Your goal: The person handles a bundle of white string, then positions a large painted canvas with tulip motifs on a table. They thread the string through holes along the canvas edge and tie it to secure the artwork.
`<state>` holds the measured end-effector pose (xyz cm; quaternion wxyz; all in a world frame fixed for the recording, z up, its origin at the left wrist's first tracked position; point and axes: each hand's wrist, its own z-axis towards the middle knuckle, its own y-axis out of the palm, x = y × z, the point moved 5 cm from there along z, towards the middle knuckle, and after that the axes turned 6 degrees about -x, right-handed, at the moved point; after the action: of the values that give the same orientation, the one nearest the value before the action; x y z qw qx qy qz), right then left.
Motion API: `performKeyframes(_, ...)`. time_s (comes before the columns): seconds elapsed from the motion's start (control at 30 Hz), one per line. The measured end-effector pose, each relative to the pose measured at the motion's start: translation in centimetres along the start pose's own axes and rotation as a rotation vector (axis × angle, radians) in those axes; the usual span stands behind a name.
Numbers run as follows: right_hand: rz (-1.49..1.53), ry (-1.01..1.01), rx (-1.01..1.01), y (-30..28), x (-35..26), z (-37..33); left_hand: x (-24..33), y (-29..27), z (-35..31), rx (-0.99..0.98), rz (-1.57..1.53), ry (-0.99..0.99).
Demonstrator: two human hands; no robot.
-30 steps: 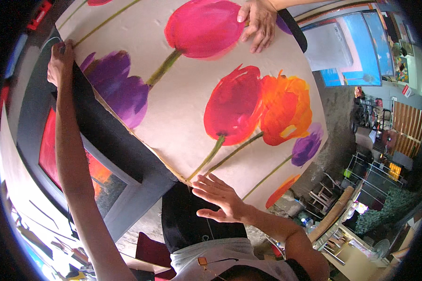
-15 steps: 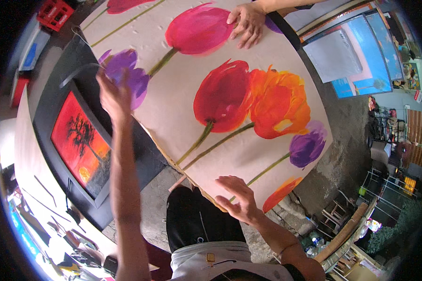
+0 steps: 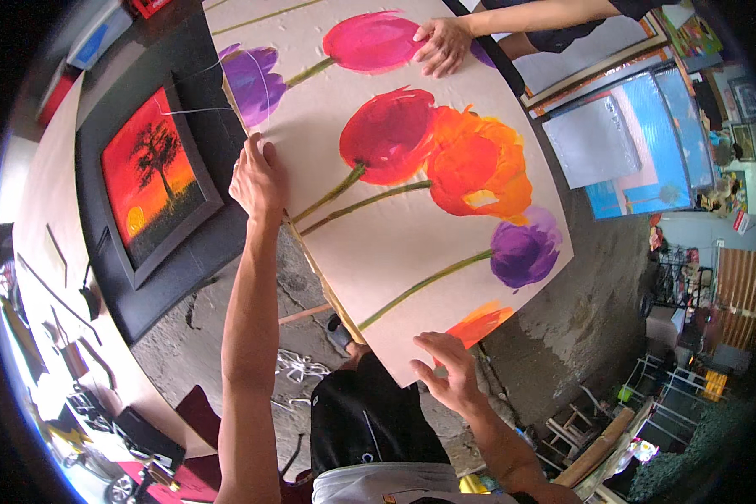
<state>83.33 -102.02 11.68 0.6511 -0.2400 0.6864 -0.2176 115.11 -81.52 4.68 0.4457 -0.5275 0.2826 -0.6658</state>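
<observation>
A large canvas painting of tulips (image 3: 395,244) lies tilted in front of me, its near corner toward my body. At its left edge my left hand (image 3: 259,178) is closed, with a thin white string (image 3: 268,88) looping up from its fingers over the purple tulip. My right hand (image 3: 447,370) is open over the near corner, thumb and fingers apart; whether it touches the canvas I cannot tell. Another person's hand (image 3: 443,46) rests on the far right part of the painting.
A dark-framed sunset tree picture (image 3: 155,164) lies on a black surface to the left. Wrapped blue pictures (image 3: 647,160) stand at right. Tangled white string (image 3: 298,367) lies on the concrete floor. Wooden pieces and a metal rack (image 3: 647,395) are at lower right.
My left hand has moved nearer along the canvas's left edge, and the string now loops above it. The painting has shifted in view, and my right hand is slightly lower.
</observation>
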Motion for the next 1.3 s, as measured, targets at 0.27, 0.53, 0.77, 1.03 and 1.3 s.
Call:
performKeyframes(0.27, -0.225, -0.007, -0.020, -7.9, 4.2, 2.6, 0.5, 0.0, 0.0, -0.013, 0.006, -0.074)
performKeyframes(0.53, -0.240, 0.005, 0.032, -18.2, 16.5, 20.6, 1.2, 0.7, 0.6, -0.020, 0.137, -0.204)
performKeyframes(0.77, -0.441, -0.295, 0.072, -22.4, 20.4, 39.3, 0.0, 1.2, 0.5, 0.008, 0.172, -0.267)
performKeyframes(1.03, -0.399, -0.686, -0.089, -16.3, 16.1, 40.1, -0.3, 1.3, 0.3, -0.089, 0.159, -0.401)
performKeyframes(1.3, -0.313, -0.658, -0.008, -15.0, 15.6, 43.9, -0.5, 1.3, 0.5, -0.027, 0.150, -0.339)
